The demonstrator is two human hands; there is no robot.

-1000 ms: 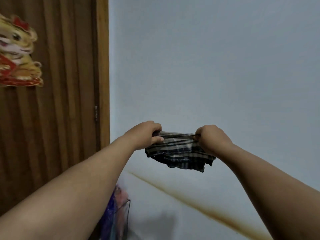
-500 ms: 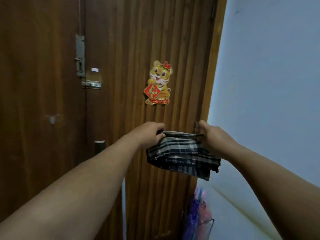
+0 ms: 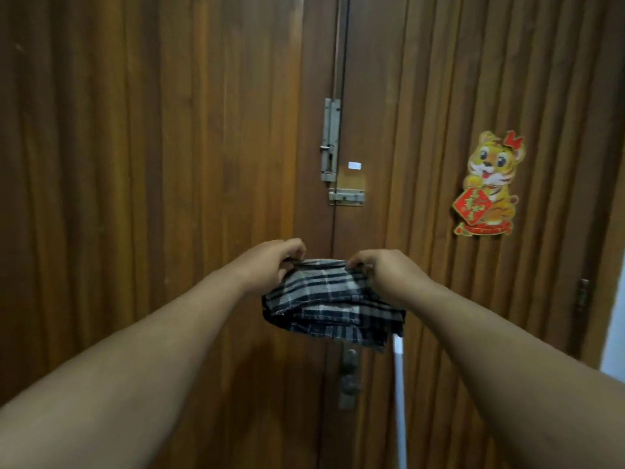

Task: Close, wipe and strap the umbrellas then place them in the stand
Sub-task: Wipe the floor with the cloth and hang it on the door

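Before door (image 3: 203,164), hands' grip (image 3: 270,265) on cloth (image 3: 324,299)

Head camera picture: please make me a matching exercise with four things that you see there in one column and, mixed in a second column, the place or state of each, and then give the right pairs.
Things:
1. checked cloth
2. tiger sticker
3. slide bolt
4. door handle

Places or states:
A. on the door, below the cloth
B. folded, held up at its top edge by the left hand and the right hand
C. stuck on the right door panel
D. upright at the middle seam, above the hands

Pairs: 1-B, 2-C, 3-D, 4-A
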